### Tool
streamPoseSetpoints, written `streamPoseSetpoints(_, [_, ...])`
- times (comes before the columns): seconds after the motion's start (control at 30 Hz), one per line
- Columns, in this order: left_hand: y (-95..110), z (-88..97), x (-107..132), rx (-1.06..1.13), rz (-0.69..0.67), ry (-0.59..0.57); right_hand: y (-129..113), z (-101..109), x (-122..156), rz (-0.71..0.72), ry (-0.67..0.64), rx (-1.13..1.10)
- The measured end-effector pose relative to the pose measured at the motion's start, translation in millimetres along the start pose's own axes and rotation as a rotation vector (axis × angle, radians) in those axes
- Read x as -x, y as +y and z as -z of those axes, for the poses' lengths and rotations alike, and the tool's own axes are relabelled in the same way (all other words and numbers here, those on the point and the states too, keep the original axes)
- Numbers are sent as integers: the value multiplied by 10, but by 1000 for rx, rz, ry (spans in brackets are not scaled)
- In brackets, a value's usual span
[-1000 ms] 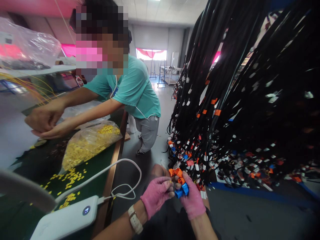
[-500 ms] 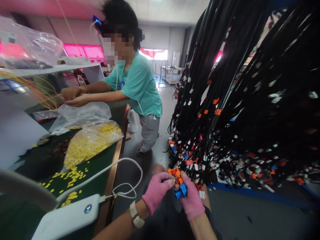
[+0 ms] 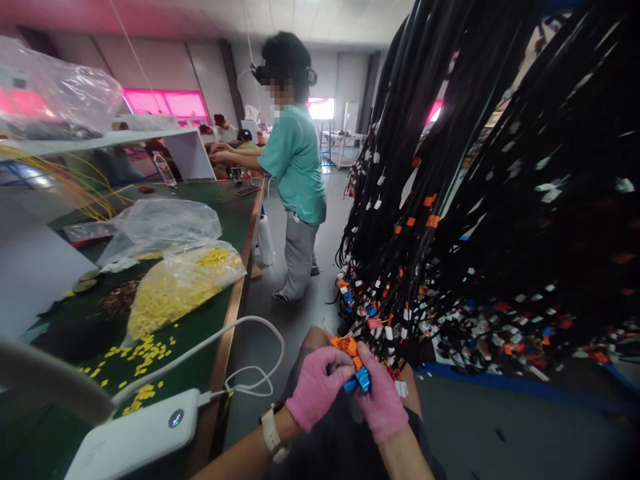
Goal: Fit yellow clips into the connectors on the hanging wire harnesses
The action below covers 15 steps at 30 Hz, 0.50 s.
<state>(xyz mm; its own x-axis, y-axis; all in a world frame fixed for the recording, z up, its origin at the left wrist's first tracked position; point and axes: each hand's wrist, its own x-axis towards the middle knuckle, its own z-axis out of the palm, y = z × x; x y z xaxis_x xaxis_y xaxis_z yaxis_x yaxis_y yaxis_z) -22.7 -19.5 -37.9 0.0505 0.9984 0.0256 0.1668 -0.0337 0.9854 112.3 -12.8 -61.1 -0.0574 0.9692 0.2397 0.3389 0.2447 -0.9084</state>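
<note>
Both my hands wear pink gloves with bare fingertips and work close together above my lap. In my right hand [image 3: 383,400] is a small cluster of plastic wire connectors: orange connectors [image 3: 345,345] on top and blue connectors [image 3: 361,381] below, partly covered by the fingers. My left hand [image 3: 320,387] meets it from the left, thumb and fingers pinched together against the cluster. Whatever lies between those fingertips is too small or hidden to make out. Just beyond the hands hang the lower ends of a thick bundle of black cables [image 3: 400,220], tipped with white, orange, red and blue connectors.
To the left runs a green-topped bench [image 3: 195,333] bearing a plastic bag of yellow pieces [image 3: 175,293], scattered yellow bits [image 3: 145,353] and a white power bank [image 3: 140,433] with a looped cable [image 3: 280,340]. A co-worker in a teal shirt [image 3: 295,160] stands in the aisle beyond.
The co-worker has straightened up and drawn their arms back from the yellow wires, standing farther along the bench. My hands have shifted slightly left, with the connectors still in the right.
</note>
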Motion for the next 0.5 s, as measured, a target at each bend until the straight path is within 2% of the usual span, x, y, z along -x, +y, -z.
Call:
streamPoseSetpoints(0.23, [8, 0, 6, -34, -32, 32, 105, 1, 31, -5, -3, -39])
streamPoseSetpoints(0.5, [4, -8, 12, -65, -22, 36, 187, -34, 79, -57, 68, 53])
